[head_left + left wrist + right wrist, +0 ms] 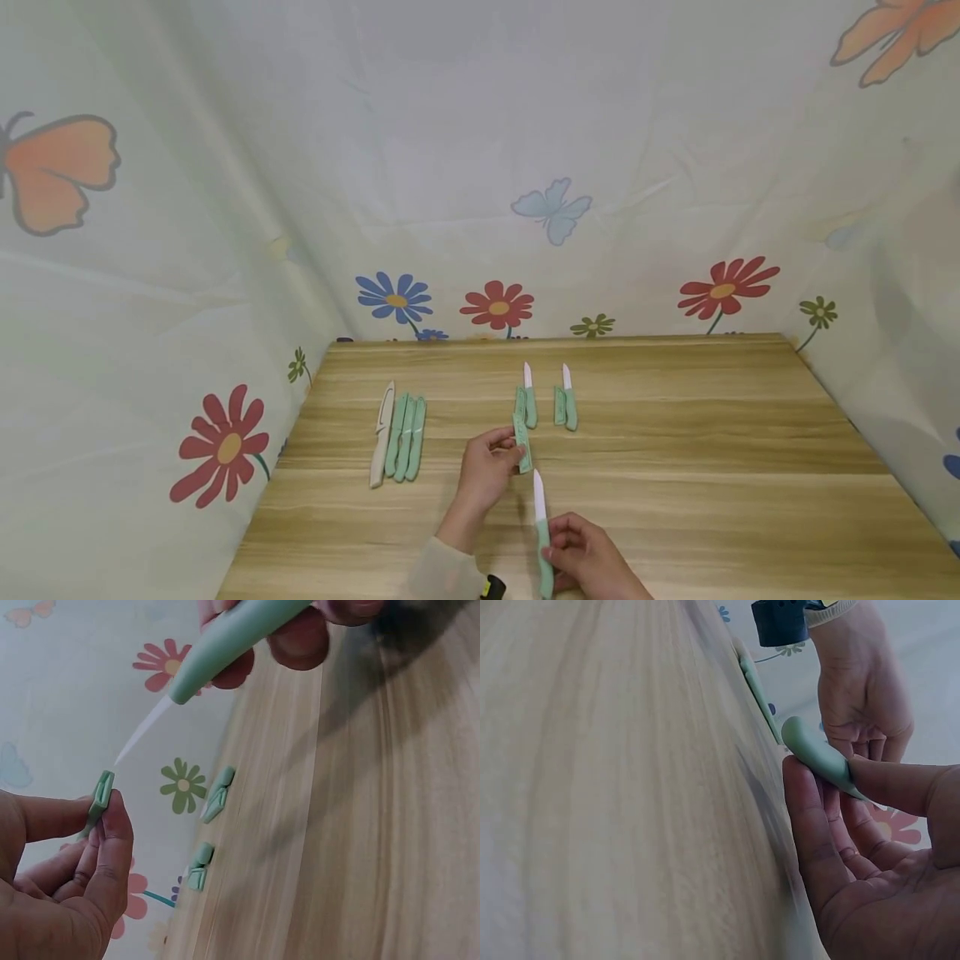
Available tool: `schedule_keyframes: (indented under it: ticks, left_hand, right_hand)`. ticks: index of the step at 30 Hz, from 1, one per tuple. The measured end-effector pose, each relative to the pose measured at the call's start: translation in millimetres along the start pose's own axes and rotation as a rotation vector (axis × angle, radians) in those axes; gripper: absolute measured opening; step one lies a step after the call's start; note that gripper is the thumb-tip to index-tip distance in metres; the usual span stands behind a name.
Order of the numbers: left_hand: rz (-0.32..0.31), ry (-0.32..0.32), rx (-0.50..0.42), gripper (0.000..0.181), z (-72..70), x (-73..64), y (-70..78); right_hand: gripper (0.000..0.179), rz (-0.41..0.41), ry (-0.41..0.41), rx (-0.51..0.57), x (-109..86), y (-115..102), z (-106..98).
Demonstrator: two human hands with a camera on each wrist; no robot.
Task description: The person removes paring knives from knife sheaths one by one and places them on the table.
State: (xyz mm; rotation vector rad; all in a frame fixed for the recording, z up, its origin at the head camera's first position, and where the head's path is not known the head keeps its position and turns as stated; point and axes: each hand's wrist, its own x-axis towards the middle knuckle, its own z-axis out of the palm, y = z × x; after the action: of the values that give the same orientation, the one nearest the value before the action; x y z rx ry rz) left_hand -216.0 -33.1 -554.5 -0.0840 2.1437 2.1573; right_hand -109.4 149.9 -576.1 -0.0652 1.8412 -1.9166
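Observation:
My left hand (487,471) pinches a light green knife sheath (522,446) between thumb and fingers, above the middle of the table. My right hand (588,554) holds a paring knife (543,542) by its green handle, with the white blade pointing away from me. In the left wrist view, the tip of the blade (139,736) is close to the open end of the sheath (100,796), with a small gap showing. The right wrist view shows the knife handle (817,754) between thumb and fingers, and the blade there is mostly hidden.
Farther back on the wooden table (675,450) lie two bare green knives (570,408), each beside a green sheath (559,406). At left, a cream knife (381,442) lies next to three green ones (407,437). Flower-printed cloth (450,167) surrounds the table.

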Motion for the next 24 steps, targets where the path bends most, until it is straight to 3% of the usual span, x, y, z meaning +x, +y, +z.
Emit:
schedule_keyframes:
  ticks: [18,24]
  left_hand:
    - [0.027,-0.058,0.034,0.033,4.6,-13.2,-3.4]
    - [0.010,-0.078,0.018,0.033,7.3,-16.7,-6.2]
  right_hand:
    - [0.045,-0.008,0.096,0.002,2.4,-3.5,-4.8]
    - [0.047,-0.019,0.121,-0.004,0.4,-7.4,-6.7]
